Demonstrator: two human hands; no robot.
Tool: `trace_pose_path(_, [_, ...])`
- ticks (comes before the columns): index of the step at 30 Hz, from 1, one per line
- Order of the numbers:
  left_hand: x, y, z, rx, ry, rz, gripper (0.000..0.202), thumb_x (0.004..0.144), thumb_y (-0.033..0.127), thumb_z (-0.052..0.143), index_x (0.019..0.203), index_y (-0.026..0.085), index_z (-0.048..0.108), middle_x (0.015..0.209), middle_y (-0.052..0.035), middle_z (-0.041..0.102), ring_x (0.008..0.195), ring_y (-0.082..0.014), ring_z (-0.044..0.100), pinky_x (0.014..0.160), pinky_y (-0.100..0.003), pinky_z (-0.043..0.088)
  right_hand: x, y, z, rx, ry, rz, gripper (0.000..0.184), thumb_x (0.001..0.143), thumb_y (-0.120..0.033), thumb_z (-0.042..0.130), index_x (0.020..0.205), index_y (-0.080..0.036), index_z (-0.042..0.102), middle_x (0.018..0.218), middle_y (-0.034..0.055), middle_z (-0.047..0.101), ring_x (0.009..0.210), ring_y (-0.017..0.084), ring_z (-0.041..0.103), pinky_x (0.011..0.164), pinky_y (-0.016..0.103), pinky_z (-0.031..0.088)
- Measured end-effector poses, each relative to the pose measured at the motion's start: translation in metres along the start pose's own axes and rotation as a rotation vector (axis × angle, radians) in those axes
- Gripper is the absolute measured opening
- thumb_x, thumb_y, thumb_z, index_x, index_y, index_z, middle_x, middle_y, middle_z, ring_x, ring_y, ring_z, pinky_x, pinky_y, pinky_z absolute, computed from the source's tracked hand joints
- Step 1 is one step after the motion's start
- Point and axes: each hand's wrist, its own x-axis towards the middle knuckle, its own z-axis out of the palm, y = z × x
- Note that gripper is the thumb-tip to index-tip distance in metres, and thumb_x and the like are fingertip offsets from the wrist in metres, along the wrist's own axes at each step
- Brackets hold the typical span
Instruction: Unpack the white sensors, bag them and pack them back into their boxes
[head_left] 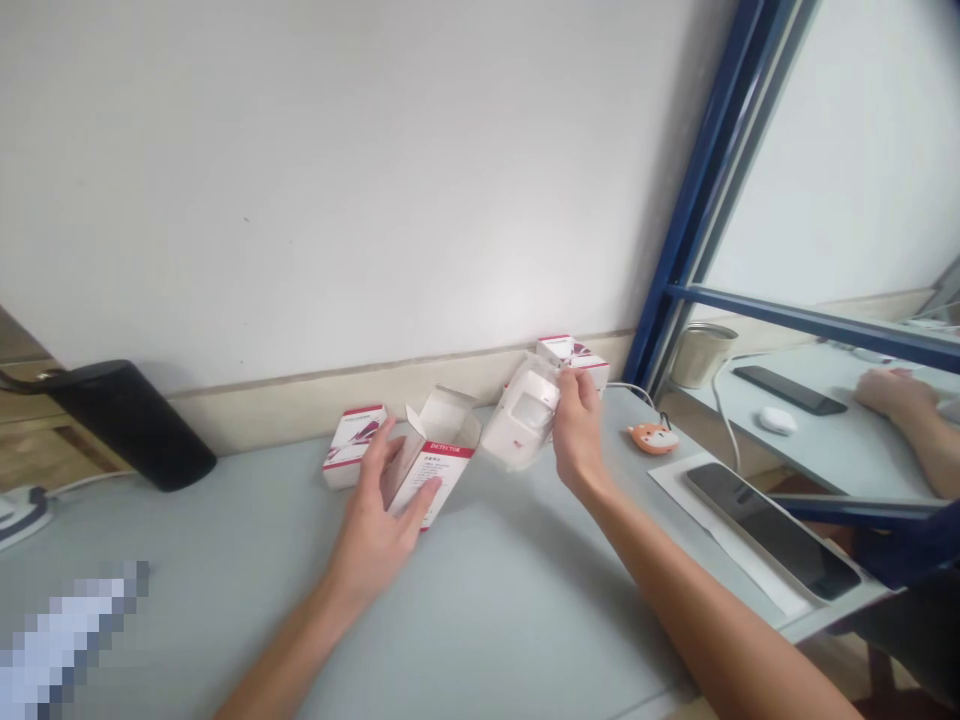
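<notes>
My left hand (pixel 382 500) is closed around a white and red detector box (pixel 444 475), tilted, with its top flaps standing open. In my right hand (pixel 579 425) is a white motion detector (pixel 523 412) in a clear plastic bag, gripped by its right edge. The detector is outside the box, a little to the right of the open flaps. Behind my left hand a similar box (pixel 346 450) rests on the table. Another box (pixel 564 350) stands against the wall behind the detector, partly hidden by it and my right hand.
A black cylinder (pixel 127 425) stands at the left. On the right are an orange animal-faced item (pixel 652 438) and a phone (pixel 772 530) on white paper. Beyond the blue frame (pixel 694 170) sit a metal can (pixel 703 353), another phone (pixel 787 390) and another person's hand (pixel 896 392).
</notes>
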Motion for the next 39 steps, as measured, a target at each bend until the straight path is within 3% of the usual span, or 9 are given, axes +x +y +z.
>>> trace_pose_path(5, [0.003, -0.005, -0.001, -0.012, 0.014, 0.034, 0.08, 0.093, 0.042, 0.073, 0.16, 0.037, 0.031, 0.145, -0.0125, 0.06, 0.125, -0.0283, 0.068, 0.093, -0.039, 0.064, 0.002, 0.007, 0.002, 0.052, -0.016, 0.096, 0.024, 0.093, -0.047, 0.049, 0.084, -0.025, 0.052, 0.078, -0.0019, 0.052, 0.076, 0.019, 0.052, 0.071, 0.031, 0.045])
trace_pose_path(13, [0.001, -0.005, -0.002, -0.062, 0.019, 0.001, 0.094, 0.091, 0.042, 0.075, 0.165, 0.04, 0.017, 0.138, -0.0121, 0.06, 0.12, -0.0274, 0.07, 0.092, -0.04, 0.065, -0.005, 0.007, 0.005, -0.03, -0.109, 0.101, 0.022, 0.093, -0.043, 0.047, 0.082, -0.025, 0.052, 0.081, -0.0002, 0.058, 0.077, 0.02, 0.054, 0.069, 0.031, 0.045])
trace_pose_path(16, [0.002, -0.006, -0.001, -0.127, -0.013, -0.006, 0.1, 0.091, 0.041, 0.075, 0.166, 0.041, 0.01, 0.138, -0.0119, 0.061, 0.12, -0.0265, 0.07, 0.094, -0.04, 0.064, -0.01, 0.004, 0.007, -0.07, -0.223, 0.091, 0.021, 0.092, -0.043, 0.049, 0.082, -0.024, 0.055, 0.077, -0.0016, 0.059, 0.075, 0.019, 0.054, 0.067, 0.029, 0.042])
trace_pose_path(22, [0.009, -0.009, 0.002, -0.214, -0.006, -0.079, 0.107, 0.087, 0.043, 0.079, 0.166, 0.042, 0.006, 0.148, -0.0126, 0.058, 0.126, -0.029, 0.068, 0.095, -0.041, 0.064, -0.025, -0.004, 0.012, -0.032, -0.583, 0.183, 0.024, 0.087, -0.046, 0.057, 0.079, -0.023, 0.055, 0.063, -0.0059, 0.047, 0.058, 0.014, 0.041, 0.055, 0.026, 0.031])
trace_pose_path(25, [0.011, -0.007, 0.001, -0.199, -0.031, -0.148, 0.1, 0.092, 0.046, 0.072, 0.167, 0.038, 0.006, 0.148, -0.0137, 0.061, 0.129, -0.0303, 0.067, 0.096, -0.043, 0.063, -0.032, -0.002, 0.015, -0.043, -0.639, 0.247, 0.024, 0.085, -0.046, 0.058, 0.078, -0.023, 0.056, 0.063, -0.0061, 0.048, 0.058, 0.013, 0.041, 0.055, 0.026, 0.031])
trace_pose_path(29, [0.01, -0.004, -0.001, -0.164, -0.134, -0.222, 0.086, 0.092, 0.051, 0.071, 0.164, 0.032, 0.028, 0.152, -0.0121, 0.06, 0.138, -0.0313, 0.061, 0.106, -0.044, 0.058, -0.035, 0.006, 0.018, -0.067, -0.652, 0.306, 0.022, 0.082, -0.044, 0.059, 0.079, -0.022, 0.06, 0.064, -0.0056, 0.053, 0.06, 0.014, 0.045, 0.057, 0.026, 0.034])
trace_pose_path(32, [0.01, -0.001, -0.003, -0.178, -0.223, -0.24, 0.086, 0.087, 0.053, 0.076, 0.16, 0.03, 0.036, 0.152, -0.0102, 0.061, 0.139, -0.0316, 0.059, 0.109, -0.044, 0.056, -0.034, 0.009, 0.02, -0.031, -0.575, 0.319, 0.021, 0.08, -0.042, 0.059, 0.076, -0.021, 0.061, 0.067, -0.0046, 0.054, 0.064, 0.014, 0.047, 0.06, 0.026, 0.035])
trace_pose_path(39, [0.012, -0.005, -0.004, -0.144, -0.154, -0.288, 0.081, 0.084, 0.056, 0.077, 0.153, 0.026, 0.046, 0.151, -0.0137, 0.061, 0.138, -0.0331, 0.06, 0.111, -0.048, 0.053, -0.033, 0.015, 0.02, 0.022, -0.465, 0.371, 0.023, 0.079, -0.044, 0.057, 0.074, -0.021, 0.058, 0.07, -0.0034, 0.051, 0.068, 0.015, 0.047, 0.062, 0.026, 0.035])
